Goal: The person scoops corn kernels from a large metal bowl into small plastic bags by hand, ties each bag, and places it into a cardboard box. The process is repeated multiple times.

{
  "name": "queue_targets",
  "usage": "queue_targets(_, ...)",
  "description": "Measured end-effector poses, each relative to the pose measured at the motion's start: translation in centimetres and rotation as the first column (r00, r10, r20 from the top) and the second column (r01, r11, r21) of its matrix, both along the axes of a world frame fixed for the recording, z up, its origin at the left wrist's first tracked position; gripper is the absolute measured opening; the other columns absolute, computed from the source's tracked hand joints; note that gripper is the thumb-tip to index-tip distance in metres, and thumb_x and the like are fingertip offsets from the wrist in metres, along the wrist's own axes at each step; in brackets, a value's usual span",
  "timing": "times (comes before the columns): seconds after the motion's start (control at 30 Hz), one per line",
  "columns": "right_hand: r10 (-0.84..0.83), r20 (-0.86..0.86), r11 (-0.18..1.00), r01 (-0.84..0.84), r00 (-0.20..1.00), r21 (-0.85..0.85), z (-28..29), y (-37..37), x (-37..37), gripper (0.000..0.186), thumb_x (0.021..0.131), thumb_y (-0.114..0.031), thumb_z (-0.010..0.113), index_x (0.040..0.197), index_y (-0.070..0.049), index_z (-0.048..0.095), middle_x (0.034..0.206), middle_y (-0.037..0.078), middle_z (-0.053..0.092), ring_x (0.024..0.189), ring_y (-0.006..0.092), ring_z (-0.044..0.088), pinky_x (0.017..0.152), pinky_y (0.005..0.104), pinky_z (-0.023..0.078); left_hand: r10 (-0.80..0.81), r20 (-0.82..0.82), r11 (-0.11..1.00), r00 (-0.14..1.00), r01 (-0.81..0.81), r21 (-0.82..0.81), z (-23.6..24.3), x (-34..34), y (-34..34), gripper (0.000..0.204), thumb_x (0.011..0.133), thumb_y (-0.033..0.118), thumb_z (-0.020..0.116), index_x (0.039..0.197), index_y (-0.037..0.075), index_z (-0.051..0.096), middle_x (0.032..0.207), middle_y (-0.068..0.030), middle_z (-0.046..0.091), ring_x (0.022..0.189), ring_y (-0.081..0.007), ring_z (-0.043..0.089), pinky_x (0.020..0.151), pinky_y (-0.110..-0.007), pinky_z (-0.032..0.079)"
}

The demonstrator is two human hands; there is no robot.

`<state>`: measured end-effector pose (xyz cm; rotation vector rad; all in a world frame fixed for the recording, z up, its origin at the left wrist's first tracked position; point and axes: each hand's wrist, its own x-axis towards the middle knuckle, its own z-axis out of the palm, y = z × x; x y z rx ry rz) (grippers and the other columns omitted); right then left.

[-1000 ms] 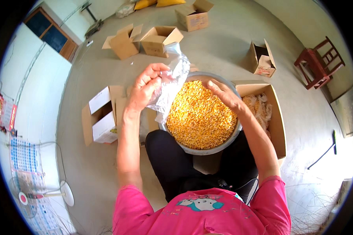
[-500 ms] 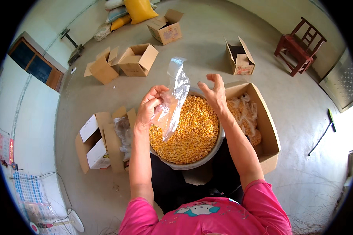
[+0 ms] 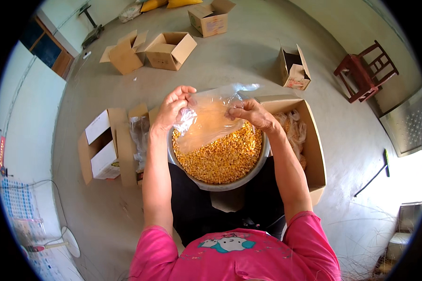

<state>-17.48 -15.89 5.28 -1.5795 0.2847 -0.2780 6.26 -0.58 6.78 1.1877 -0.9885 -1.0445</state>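
Observation:
My left hand (image 3: pixel 173 107) pinches the left end of a clear plastic bag (image 3: pixel 206 122), and my right hand (image 3: pixel 253 114) grips its other side, the bag held stretched between them above a large round grey basin (image 3: pixel 219 186) full of yellow corn kernels (image 3: pixel 215 164). The basin sits at my lap between my legs. Just right of it, an open cardboard box (image 3: pixel 314 164) holds clear bags of corn (image 3: pixel 293 136). Left of my left arm, another open carton (image 3: pixel 129 159) stands beside crumpled plastic bags (image 3: pixel 139 136).
A white-panelled open box (image 3: pixel 103 164) lies at left. Several open cartons (image 3: pixel 169 51) stand farther out on the concrete floor (image 3: pixel 239 65). A wooden chair (image 3: pixel 363 75) stands by the right wall, a long-handled tool (image 3: pixel 375 178) lies at right, and a fan (image 3: pixel 68 241) is at lower left.
My right hand rose from over the corn and has closed on the bag's right side. The bag, earlier hanging narrow from my left hand, is now spread sideways between both hands.

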Motion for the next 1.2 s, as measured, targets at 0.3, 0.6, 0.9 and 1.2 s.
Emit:
queue_targets(0.3,-0.292,0.017,0.956,0.291,0.956,0.024,-1.9,0.8,1.0,0.022,0.086,-0.025,0.07,0.078,-0.005,0.064,0.068,-0.005,0.055,0.066,0.0058,0.048,0.061,0.023,0.04,0.673,0.639,0.716,0.372,-0.545,-0.437,-3.4,0.4,-1.3,0.033,0.082,0.014,0.065,0.112,0.005,0.055,0.09,-0.0086,0.061,0.086,-0.0172,0.056,0.08,-0.031,0.046)
queue_targets(0.6,-0.373,0.01,0.926,0.372,0.928,0.061,-3.0,1.7,2.2,0.031,0.092,-0.033,0.06,0.084,-0.003,0.063,0.072,-0.002,0.056,0.066,0.0085,0.05,0.061,0.0242,0.042,0.089,0.562,0.995,0.822,-0.1,-0.012,-1.5,-7.8,-1.7,0.018,0.085,0.016,0.069,0.089,0.002,0.058,0.076,-0.0025,0.06,0.071,-0.0111,0.055,0.066,-0.027,0.047)
queue_targets(0.9,-0.35,0.102,0.937,0.344,0.931,0.066,-2.5,1.6,1.7,0.02,0.089,-0.022,0.066,0.079,-0.005,0.061,0.07,-0.003,0.054,0.066,0.006,0.048,0.062,0.0225,0.04,0.031,0.579,0.995,0.815,-0.082,0.062,-1.5,-7.6,-1.7,0.016,0.091,0.015,0.057,0.088,-0.001,0.055,0.069,-0.0096,0.053,0.065,-0.0138,0.05,0.063,-0.03,0.044)
queue_targets(1.2,-0.345,0.011,0.939,0.345,0.939,0.001,-2.4,2.1,1.4,0.029,0.091,-0.029,0.064,0.072,-0.01,0.056,0.067,-0.004,0.051,0.064,0.0049,0.045,0.059,0.023,0.037,-0.032,0.325,0.998,0.945,0.049,-0.044,-1.6,-7.7,-1.9,0.022,0.088,0.02,0.067,0.089,0.0,0.058,0.08,-0.0023,0.06,0.077,-0.0111,0.055,0.071,-0.028,0.047)
